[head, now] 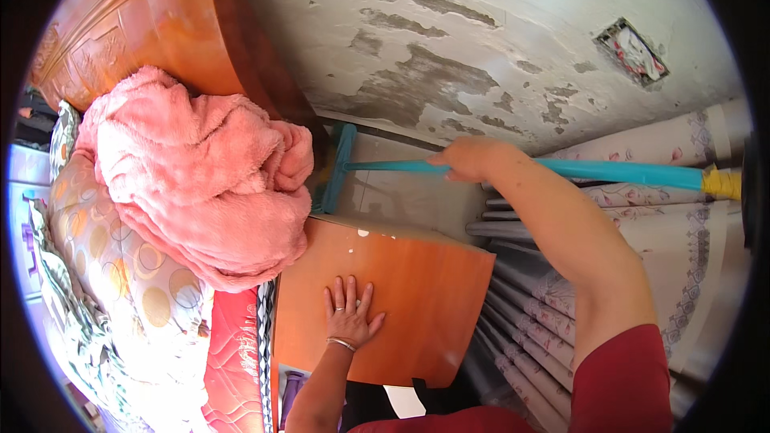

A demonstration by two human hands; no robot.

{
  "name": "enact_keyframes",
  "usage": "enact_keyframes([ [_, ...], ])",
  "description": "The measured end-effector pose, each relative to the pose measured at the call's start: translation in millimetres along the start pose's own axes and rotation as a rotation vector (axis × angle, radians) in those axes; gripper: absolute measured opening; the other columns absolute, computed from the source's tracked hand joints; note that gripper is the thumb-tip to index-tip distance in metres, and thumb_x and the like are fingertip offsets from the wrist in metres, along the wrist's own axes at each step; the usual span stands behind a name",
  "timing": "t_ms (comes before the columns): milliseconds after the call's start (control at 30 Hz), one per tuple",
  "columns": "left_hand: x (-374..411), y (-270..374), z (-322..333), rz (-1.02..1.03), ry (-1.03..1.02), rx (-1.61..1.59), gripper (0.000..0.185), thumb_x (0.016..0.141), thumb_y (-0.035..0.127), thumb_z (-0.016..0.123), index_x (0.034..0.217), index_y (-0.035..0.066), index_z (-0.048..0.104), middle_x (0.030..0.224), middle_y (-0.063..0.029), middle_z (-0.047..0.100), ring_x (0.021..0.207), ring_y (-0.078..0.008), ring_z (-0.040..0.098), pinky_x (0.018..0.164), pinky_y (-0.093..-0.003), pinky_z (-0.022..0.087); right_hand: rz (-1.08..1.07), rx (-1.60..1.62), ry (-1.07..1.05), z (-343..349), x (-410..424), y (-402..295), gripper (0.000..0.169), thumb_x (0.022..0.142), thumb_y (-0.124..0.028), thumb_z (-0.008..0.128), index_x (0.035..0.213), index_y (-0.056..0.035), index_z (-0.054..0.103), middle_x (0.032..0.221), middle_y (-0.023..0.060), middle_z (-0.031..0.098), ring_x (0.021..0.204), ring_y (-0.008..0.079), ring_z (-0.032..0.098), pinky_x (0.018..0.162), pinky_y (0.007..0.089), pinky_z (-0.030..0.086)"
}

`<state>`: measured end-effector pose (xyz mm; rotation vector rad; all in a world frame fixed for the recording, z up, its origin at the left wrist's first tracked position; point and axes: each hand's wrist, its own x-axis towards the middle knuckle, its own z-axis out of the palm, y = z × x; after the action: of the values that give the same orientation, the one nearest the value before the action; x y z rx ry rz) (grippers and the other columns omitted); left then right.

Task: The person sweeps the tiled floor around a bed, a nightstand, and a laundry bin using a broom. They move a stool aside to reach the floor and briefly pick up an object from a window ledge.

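My right hand (478, 159) is closed around the turquoise handle of a broom or similar floor tool (607, 172), with yellow wrapping near the handle's far right end. The tool's turquoise head (338, 168) is down on the tiled floor (394, 186), in the gap between the wall, the bed and a cabinet; what lies under its left side is hard to make out. Flat on the orange-brown wooden cabinet top (421, 300) rests my left hand (350, 319), fingers spread, with a ring and a bracelet on it.
A pink fleece blanket (204, 180) is heaped on the bed at left, against the carved wooden headboard (162, 18). Beside it lies a patterned quilt (114, 252). Plaster peels from the wall (511, 24), which has a recessed box (631, 53). Floral curtains (637, 276) hang at right.
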<state>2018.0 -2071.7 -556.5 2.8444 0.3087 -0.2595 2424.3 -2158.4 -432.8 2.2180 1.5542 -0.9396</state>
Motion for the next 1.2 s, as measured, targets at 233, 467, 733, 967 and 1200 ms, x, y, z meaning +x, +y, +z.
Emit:
enact_keyframes([
  [233,1.6,2.7,0.7,0.010,0.013,0.018,0.072,0.076,0.056,0.057,0.136,0.016,0.045,0.148,-0.0214,0.023,0.138,-0.0435,0.011,0.109,-0.0611,0.006,0.196,-0.233,-0.201,8.5,78.2,-32.9,0.032,0.087,-0.021,0.055,0.119,-0.0216,0.058,0.104,0.0104,0.065,0.100,0.0289,0.062,0.079,0.0413,0.052],
  [467,2.6,0.1,0.6,0.017,0.022,0.026,0.071,0.076,0.057,0.056,0.135,0.018,0.047,0.147,-0.0205,0.025,0.138,-0.0433,0.012,0.109,-0.0606,0.006,0.165,0.023,-0.150,123.2,-28.8,52.7,0.043,0.093,-0.027,0.045,0.136,-0.0305,0.041,0.098,0.0161,0.064,0.088,0.0349,0.063,0.076,0.0437,0.050],
  [733,-0.3,-0.5,2.5,0.003,0.019,0.047,0.071,0.076,0.057,0.056,0.134,0.017,0.047,0.147,-0.0213,0.026,0.138,-0.0438,0.013,0.109,-0.0613,0.006,0.246,-0.049,-0.274,33.1,-91.9,0.8,0.044,0.094,-0.022,0.042,0.138,-0.0270,0.041,0.091,0.0154,0.065,0.082,0.0333,0.064,0.072,0.0441,0.050],
  [967,1.0,-1.7,3.2,0.017,0.024,0.029,0.072,0.075,0.055,0.057,0.133,0.014,0.047,0.146,-0.0224,0.025,0.138,-0.0448,0.012,0.109,-0.0621,0.006,0.250,0.082,-0.232,118.4,-54.1,21.4,0.046,0.094,-0.024,0.042,0.139,-0.0269,0.037,0.098,0.0157,0.065,0.085,0.0336,0.064,0.070,0.0448,0.050],
  [1200,0.7,-0.7,1.7,0.019,0.026,0.026,0.073,0.076,0.054,0.057,0.135,0.015,0.044,0.148,-0.0223,0.022,0.138,-0.0452,0.012,0.109,-0.0618,0.007,0.508,0.025,-0.372,136.8,-168.1,79.6,0.044,0.093,-0.030,0.044,0.137,-0.0331,0.039,0.094,0.0182,0.065,0.082,0.0350,0.063,0.074,0.0458,0.049],
])
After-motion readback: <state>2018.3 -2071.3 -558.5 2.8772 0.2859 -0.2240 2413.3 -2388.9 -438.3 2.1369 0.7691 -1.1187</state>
